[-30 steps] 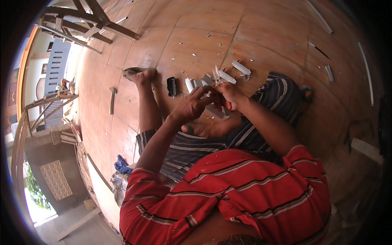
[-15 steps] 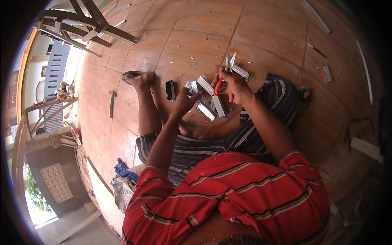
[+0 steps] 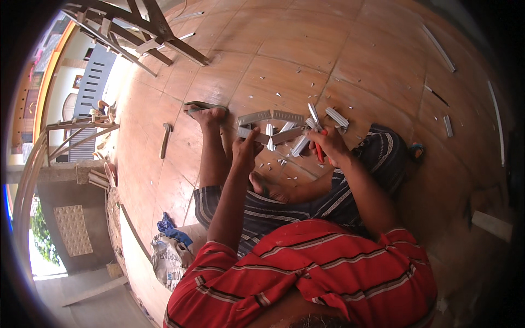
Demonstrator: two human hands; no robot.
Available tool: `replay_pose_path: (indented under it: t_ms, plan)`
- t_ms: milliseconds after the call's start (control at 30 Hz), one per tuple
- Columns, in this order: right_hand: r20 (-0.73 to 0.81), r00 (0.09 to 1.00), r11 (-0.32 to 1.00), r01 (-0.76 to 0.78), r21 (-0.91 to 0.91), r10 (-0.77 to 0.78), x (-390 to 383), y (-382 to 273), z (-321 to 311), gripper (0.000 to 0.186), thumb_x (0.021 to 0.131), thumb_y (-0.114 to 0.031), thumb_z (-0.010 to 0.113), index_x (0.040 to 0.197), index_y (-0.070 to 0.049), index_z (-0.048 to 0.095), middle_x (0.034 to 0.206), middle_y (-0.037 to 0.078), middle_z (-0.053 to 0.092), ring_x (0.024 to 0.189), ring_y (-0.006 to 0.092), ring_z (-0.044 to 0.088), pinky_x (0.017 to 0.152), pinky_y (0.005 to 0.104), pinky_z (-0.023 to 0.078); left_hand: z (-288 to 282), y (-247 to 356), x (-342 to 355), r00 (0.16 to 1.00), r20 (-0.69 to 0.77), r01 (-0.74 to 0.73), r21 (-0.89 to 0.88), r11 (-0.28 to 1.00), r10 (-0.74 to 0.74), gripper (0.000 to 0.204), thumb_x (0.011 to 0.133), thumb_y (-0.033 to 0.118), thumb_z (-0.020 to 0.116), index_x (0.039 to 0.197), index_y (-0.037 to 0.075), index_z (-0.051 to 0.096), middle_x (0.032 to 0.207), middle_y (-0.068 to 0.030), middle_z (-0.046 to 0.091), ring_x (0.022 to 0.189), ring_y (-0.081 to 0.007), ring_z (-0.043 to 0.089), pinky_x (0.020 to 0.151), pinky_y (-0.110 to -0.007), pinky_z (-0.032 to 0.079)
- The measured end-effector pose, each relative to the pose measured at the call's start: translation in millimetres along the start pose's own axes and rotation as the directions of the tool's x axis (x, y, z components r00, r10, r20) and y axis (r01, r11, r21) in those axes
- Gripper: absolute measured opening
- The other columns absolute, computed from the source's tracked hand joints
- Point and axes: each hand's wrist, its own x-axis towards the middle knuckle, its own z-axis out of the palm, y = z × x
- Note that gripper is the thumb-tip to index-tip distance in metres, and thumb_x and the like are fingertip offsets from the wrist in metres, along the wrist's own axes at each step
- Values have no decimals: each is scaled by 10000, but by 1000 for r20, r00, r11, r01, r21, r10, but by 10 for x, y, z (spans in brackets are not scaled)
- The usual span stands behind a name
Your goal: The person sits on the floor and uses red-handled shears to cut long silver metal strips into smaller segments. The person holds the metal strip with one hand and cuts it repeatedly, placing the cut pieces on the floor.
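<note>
My left hand [image 3: 245, 151] is closed on a grey metal channel strip [image 3: 287, 136], its thumb and fingers pinching one section. The strip seems bent into several straight sections, with slotted ones [image 3: 255, 117] lying farther out; how they all join is hard to make out. In my right hand [image 3: 331, 143] are tin snips with red handles [image 3: 320, 148]. Their blades [image 3: 313, 112] point away from me, beside the strip's right end. Short ribbed silver offcuts [image 3: 270, 136] lie on the floor between my hands, and another ribbed piece [image 3: 337, 117] is just beyond the snips.
Small metal scraps dot the tiled floor [image 3: 284, 60]. A hammer [image 3: 164, 141] lies left of my foot. Wooden trestles [image 3: 169, 41] stand at the far left. Long thin strips [image 3: 439, 48] lie at the right. A paper sack and blue cloth [image 3: 174, 232] are near my left side.
The metal strip now stretches between my hands, with my left hand closed on it. The snips have come lower and nearer the strip. The whole view has shifted slightly.
</note>
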Motion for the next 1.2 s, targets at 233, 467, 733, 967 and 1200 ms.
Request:
replay_pose_path:
  t_ms: [233, 467, 733, 967, 1200]
  plan:
    - [111, 942, 499, 264, -825, -316, 64, 535, 247, 342, 948, -355, 702, 1068, -36, 670, 911, 212, 724, 879, 399, 719, 779, 493, 565, 175, -287, -233, 971, -101, 101, -647, 756, -216, 276, 977, 287, 777, 1146, 91, 682, 1026, 0, 622, 944, -113, 581, 791, -233, 547]
    - [135, 941, 485, 278, -829, -309, 74, 549, 286, 367, 989, -394, 618, 1058, -36, 665, 973, 248, 726, 947, 444, 707, 824, 539, 564, 425, -391, -311, 944, 74, 241, -818, 522, -320, 230, 954, 164, 751, 1106, 10, 675, 1074, -109, 700, 939, -226, 712, 797, -267, 668]
    - [142, 911, 599, 365, -713, -386, 199, 660, 353, 315, 1020, -324, 588, 1083, -21, 646, 948, 282, 701, 940, 486, 683, 812, 546, 554, 565, -454, -378, 928, 115, 283, -838, 467, -356, 263, 967, 182, 739, 1163, 41, 636, 1138, -81, 670, 1006, -211, 691, 891, -286, 641]
    - [78, 945, 687, 286, -668, -318, 163, 629, 367, 328, 1018, -320, 597, 1097, -5, 645, 975, 300, 698, 990, 500, 675, 828, 555, 551, 736, -558, -547, 929, 71, 269, -804, 531, -363, 292, 959, 176, 745, 1152, -12, 630, 1143, -120, 672, 1002, -223, 684, 883, -272, 644]
    - [-6, 949, 614, 199, -764, -315, 151, 681, 384, 297, 926, -226, 722, 1054, 34, 660, 962, 293, 721, 955, 487, 695, 809, 540, 562, 754, -527, -538, 915, 114, 320, -791, 521, -387, 279, 964, 174, 732, 1141, -16, 629, 1105, -116, 689, 999, -223, 689, 875, -278, 645]
